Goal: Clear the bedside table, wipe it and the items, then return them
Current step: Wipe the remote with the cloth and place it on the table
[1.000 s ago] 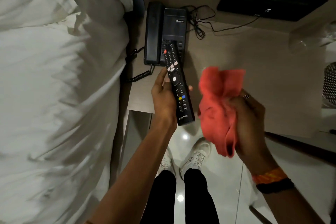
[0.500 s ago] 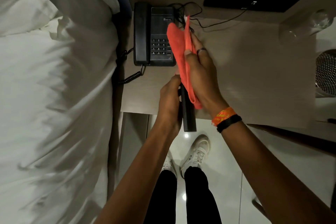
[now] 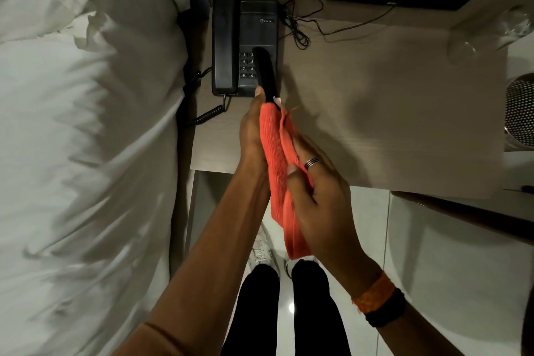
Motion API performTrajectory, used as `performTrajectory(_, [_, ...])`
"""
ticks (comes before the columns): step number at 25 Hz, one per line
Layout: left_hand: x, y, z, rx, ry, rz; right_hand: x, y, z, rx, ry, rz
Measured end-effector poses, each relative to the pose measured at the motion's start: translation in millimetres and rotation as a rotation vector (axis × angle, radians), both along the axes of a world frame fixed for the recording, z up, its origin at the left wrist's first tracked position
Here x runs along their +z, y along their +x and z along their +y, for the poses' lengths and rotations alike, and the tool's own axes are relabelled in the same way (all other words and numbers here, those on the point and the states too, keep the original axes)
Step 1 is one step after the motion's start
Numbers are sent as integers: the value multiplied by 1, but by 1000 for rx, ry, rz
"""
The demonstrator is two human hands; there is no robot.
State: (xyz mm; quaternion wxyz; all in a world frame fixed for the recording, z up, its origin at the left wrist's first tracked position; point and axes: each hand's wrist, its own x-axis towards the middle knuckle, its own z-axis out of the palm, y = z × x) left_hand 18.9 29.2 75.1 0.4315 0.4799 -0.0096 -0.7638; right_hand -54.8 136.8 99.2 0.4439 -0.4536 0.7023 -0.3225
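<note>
My left hand (image 3: 252, 130) grips a black TV remote (image 3: 265, 75), whose far end sticks out over the keypad of a black desk phone (image 3: 245, 43). My right hand (image 3: 318, 193) presses a red cloth (image 3: 274, 162) around the near part of the remote, which is hidden under the cloth. Both hands are above the front left edge of the light wooden bedside table (image 3: 390, 124). The phone stands at the table's back left, its coiled cord (image 3: 205, 113) hanging off the left side.
A white bed (image 3: 86, 139) fills the left. Thin black cables (image 3: 300, 23) lie behind the phone. A clear glass (image 3: 488, 35) lies at the table's back right, and a perforated black object (image 3: 520, 110) is at the right edge. A glossy tiled floor lies below.
The red cloth has slid from the remote's far end back towards me to its near part. The remote's far end now shows over the phone's keypad.
</note>
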Motion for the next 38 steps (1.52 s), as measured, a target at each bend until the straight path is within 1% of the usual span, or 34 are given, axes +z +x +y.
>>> performTrajectory(2, [-6, 3, 1, -1, 21, -76, -1, -12, 6, 75, -42, 89])
performTrajectory(4, [-14, 11, -4, 15, 61, -198, -9, -29, 9, 124, -60, 148])
performTrajectory(7, [-23, 32, -17, 7, 43, -391, -33, -42, -4, 88, -115, 309])
performTrajectory(8, [-23, 38, -20, 10, 25, -419, -46, -41, -14, 104, -110, 369])
performTrajectory(9, [-22, 42, -22, 5, 4, -418, -60, -37, -26, 178, -61, 404])
performTrajectory(12, [-20, 41, -18, -66, -29, -432, -93, -21, -53, 539, 166, 524])
performTrajectory(13, [-20, 38, -15, -95, -23, -450, -97, -18, -57, 570, 183, 540])
performTrajectory(14, [-20, 33, -12, -127, -16, -445, -98, -17, -58, 531, 169, 521])
performTrajectory(15, [-22, 28, -9, -153, -8, -419, -95, -19, -56, 408, 130, 451])
performTrajectory(17, [-26, 9, -1, -190, 17, -342, -83, -30, -47, 71, 40, 252])
performTrajectory(18, [-29, -4, 4, -210, 42, -314, -75, -38, -43, -55, 17, 147])
performTrajectory(20, [-34, -37, 16, -258, 92, -243, -60, -61, -39, -172, 43, -23])
performTrajectory(21, [-35, -55, 22, -288, 101, -208, -55, -75, -38, -177, 67, -42])
performTrajectory(22, [-35, -76, 26, -321, 98, -188, -52, -93, -38, -166, 85, -4])
performTrajectory(25, [-39, -131, 25, -414, 23, -274, -52, -145, -40, -155, 103, 238])
performTrajectory(27, [-44, -165, 20, -505, -63, -316, -57, -179, -41, -224, 122, 294])
performTrajectory(29, [-53, -191, 15, -567, -96, -353, -64, -204, -45, -253, 151, 338])
performTrajectory(31, [-62, -205, 12, -592, -112, -380, -75, -216, -50, -234, 149, 424])
performTrajectory(33, [-72, -215, 7, -588, -120, -409, -84, -221, -57, -229, 154, 463])
performTrajectory(35, [-80, -220, 3, -599, -138, -455, -96, -225, -62, -230, 147, 405])
performTrajectory(36, [-84, -222, 1, -617, -155, -484, -102, -227, -65, -231, 141, 326])
performTrajectory(38, [-90, -221, -2, -661, -193, -552, -110, -234, -70, -246, 158, 111])
